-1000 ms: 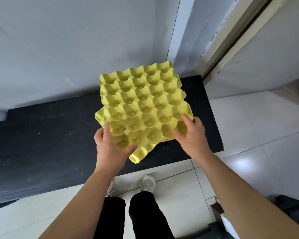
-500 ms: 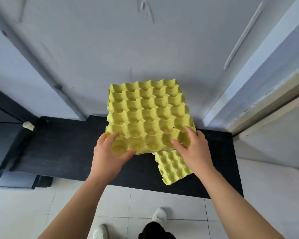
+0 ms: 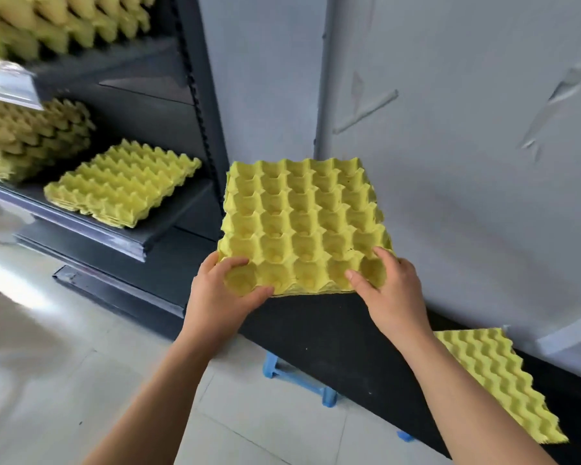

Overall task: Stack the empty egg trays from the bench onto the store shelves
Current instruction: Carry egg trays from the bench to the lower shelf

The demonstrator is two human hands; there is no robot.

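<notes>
A: Head view: where is the yellow moulded-pulp egg tray (image 3: 302, 223)?
B: Above the black bench (image 3: 316, 330); your left hand (image 3: 222, 297) and right hand (image 3: 393, 293) pinch its near corners.
A: Risk?
B: Its left edge may snag the dark shelf upright (image 3: 200, 129) beside it.

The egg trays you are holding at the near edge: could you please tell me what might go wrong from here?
1. The left hand and right hand grip the held trays only along the near edge, so the unsupported far end may sag, or any lower layer may slip out.
2. The dark shelf upright stands between them and the low stack on the shelf; a corner could catch on it.
</notes>
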